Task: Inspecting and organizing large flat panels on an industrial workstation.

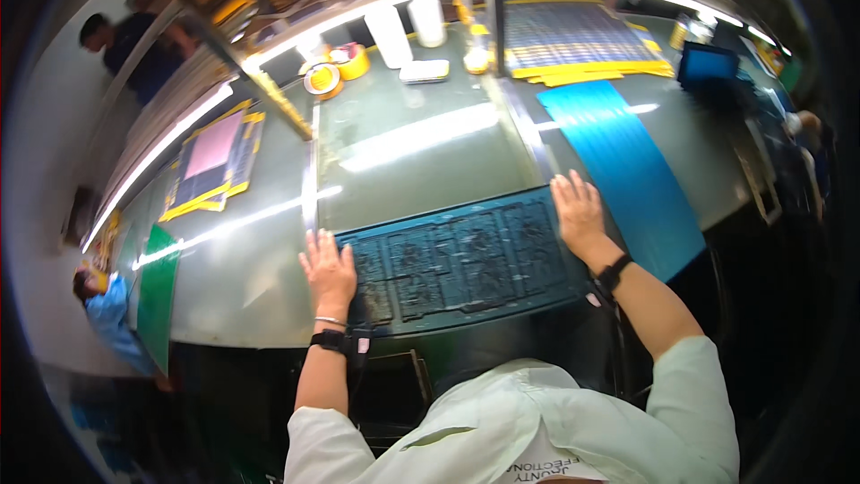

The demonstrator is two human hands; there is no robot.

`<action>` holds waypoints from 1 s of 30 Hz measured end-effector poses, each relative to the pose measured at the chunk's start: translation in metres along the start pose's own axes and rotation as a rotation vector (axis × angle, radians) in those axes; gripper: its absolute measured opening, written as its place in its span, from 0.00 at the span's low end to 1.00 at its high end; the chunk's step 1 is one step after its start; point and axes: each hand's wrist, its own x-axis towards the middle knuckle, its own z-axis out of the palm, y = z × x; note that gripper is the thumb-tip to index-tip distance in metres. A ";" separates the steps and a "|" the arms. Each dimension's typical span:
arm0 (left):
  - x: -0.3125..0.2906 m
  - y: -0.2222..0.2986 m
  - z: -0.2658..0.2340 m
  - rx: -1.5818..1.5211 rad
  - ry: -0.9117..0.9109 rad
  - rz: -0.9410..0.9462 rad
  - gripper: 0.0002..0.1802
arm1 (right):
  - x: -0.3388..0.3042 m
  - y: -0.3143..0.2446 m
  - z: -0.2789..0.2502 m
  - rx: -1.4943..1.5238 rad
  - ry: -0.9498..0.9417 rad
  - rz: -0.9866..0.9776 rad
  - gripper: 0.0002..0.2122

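Dark patterned sheet [461,262] lies flat between both spread palms, left hand [328,271] and right hand [578,212] pressing its ends.

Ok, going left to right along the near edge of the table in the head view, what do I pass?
Green sheet → left hand → dark panel → right hand → blue sheet.

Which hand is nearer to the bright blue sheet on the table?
The right hand. It lies flat on the dark panel, just beside the blue sheet. The left hand rests at the panel's far left edge, much farther away.
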 end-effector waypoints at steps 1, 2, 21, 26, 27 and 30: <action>-0.002 -0.002 0.005 -0.007 -0.004 -0.021 0.27 | 0.000 -0.001 0.001 0.001 0.007 0.005 0.23; -0.001 0.001 0.005 -0.055 -0.020 -0.055 0.28 | -0.001 0.001 0.001 0.033 0.027 0.015 0.22; -0.049 0.082 -0.071 -0.599 0.065 0.283 0.23 | -0.141 -0.004 -0.055 1.198 -0.346 0.844 0.10; -0.129 0.130 -0.077 -1.520 -0.943 0.027 0.15 | -0.146 -0.007 -0.033 1.393 -0.227 0.887 0.10; -0.140 0.135 -0.078 -1.581 -1.011 -0.033 0.17 | -0.149 -0.011 -0.031 1.411 -0.143 0.903 0.10; -0.160 0.136 -0.070 -1.541 -1.102 -0.174 0.19 | -0.148 -0.015 -0.030 1.318 -0.061 0.865 0.10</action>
